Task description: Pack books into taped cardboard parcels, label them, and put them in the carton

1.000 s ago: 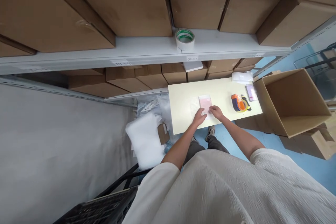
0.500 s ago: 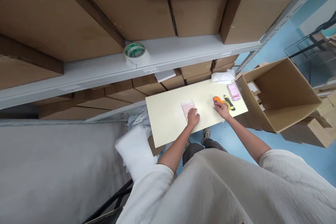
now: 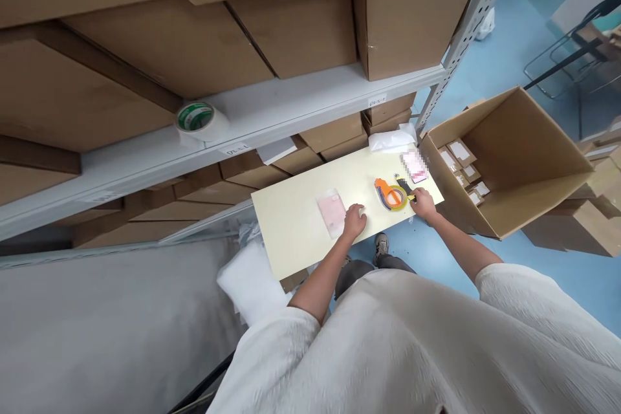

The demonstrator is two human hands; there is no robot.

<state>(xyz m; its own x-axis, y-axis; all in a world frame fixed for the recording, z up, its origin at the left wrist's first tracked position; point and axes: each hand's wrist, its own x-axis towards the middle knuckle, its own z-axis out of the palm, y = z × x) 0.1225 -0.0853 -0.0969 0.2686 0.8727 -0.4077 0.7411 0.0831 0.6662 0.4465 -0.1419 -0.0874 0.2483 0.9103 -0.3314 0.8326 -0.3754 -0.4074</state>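
Note:
A small pink packet (image 3: 330,212) lies flat on the cream table top (image 3: 291,233). My left hand (image 3: 356,218) rests at the packet's right edge, its bent fingertips touching it. To the right lies an orange tape dispenser (image 3: 391,194) holding a yellowish roll. My right hand (image 3: 424,203) is at the end of its black handle, fingers curled around it. Just beyond the dispenser lies a small pink item (image 3: 414,166).
An open cardboard box (image 3: 514,200) with several small packets inside stands right of the table. A white bag (image 3: 392,140) sits at the table's far edge. A tape roll (image 3: 195,118) sits on the shelf (image 3: 301,103), which carries cardboard boxes. White foam sheets (image 3: 252,284) lie on the floor to the left.
My right hand left the pink packet and moved right to the tape dispenser's handle. My left hand stayed at the packet. The view swung right and down.

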